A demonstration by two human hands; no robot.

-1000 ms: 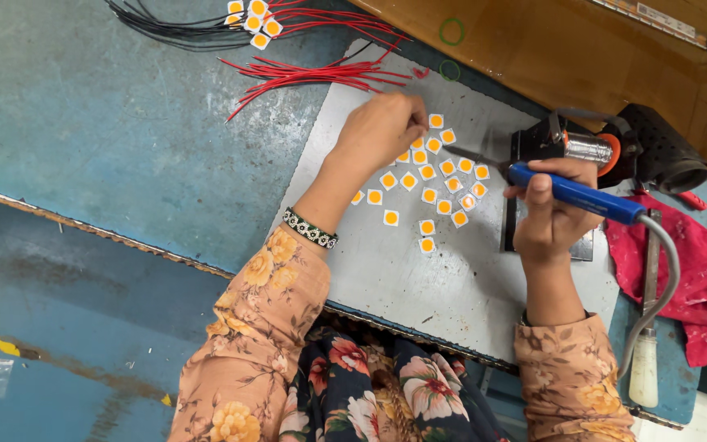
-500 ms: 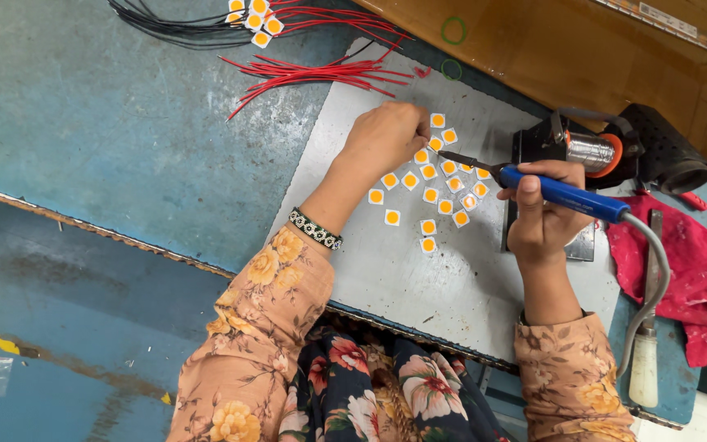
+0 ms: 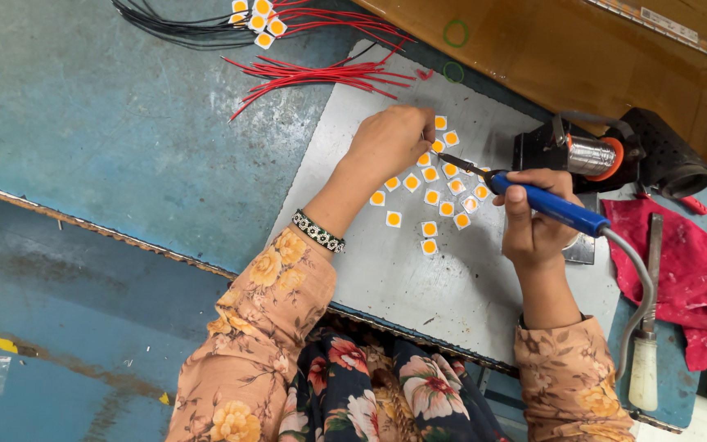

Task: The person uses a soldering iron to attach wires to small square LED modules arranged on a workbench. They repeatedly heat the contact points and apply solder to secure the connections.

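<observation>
Several small white squares with orange centres lie in a cluster on a grey metal plate. My right hand grips a blue-handled soldering iron, its tip resting at the top of the cluster. My left hand is curled above the squares, fingertips pinched close to the iron's tip; whatever it pinches is too small to make out.
A bundle of red wires and black wires with more squares lies at the back. A solder spool on a black stand, a red cloth and a white-handled tool sit to the right. A wooden box borders the rear.
The soldering iron's tip has shifted slightly left, closer to my left fingertips. My left hand stays over the squares.
</observation>
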